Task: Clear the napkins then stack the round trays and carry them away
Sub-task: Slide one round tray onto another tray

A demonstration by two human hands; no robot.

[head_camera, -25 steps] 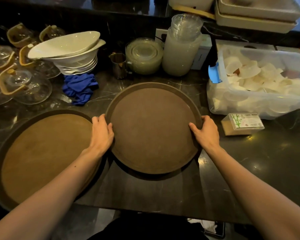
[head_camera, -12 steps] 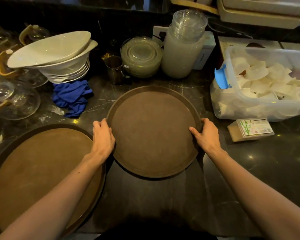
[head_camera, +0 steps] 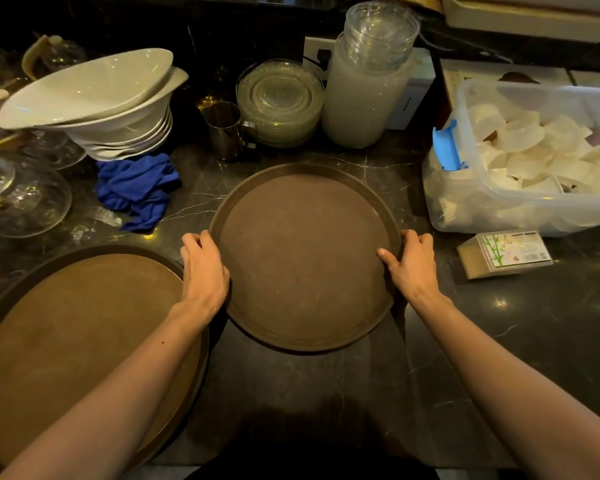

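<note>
A dark brown round tray [head_camera: 305, 251] lies in the middle of the black marble counter. My left hand [head_camera: 203, 271] grips its left rim and my right hand [head_camera: 411, 263] grips its right rim, thumbs over the edge. A larger, lighter brown round tray [head_camera: 73, 341] sits at the lower left, partly under my left forearm, its near side cut off by the frame. White napkins [head_camera: 534, 154] fill a clear plastic bin at the right.
Behind the trays stand stacked white bowls [head_camera: 97, 105], a blue cloth [head_camera: 137, 188], a metal jug [head_camera: 224, 129], stacked glass plates [head_camera: 279, 102] and a frosted jar topped with glass bowls [head_camera: 368, 88]. Glass lids [head_camera: 21, 199] lie far left. The napkin bin [head_camera: 444, 199] and a toothpick box [head_camera: 506, 252] sit right.
Both hands stay on the middle tray's rim. The view has shifted, so the tray sits a little farther from the counter's front edge and the hands have curled tighter on the rim.
</note>
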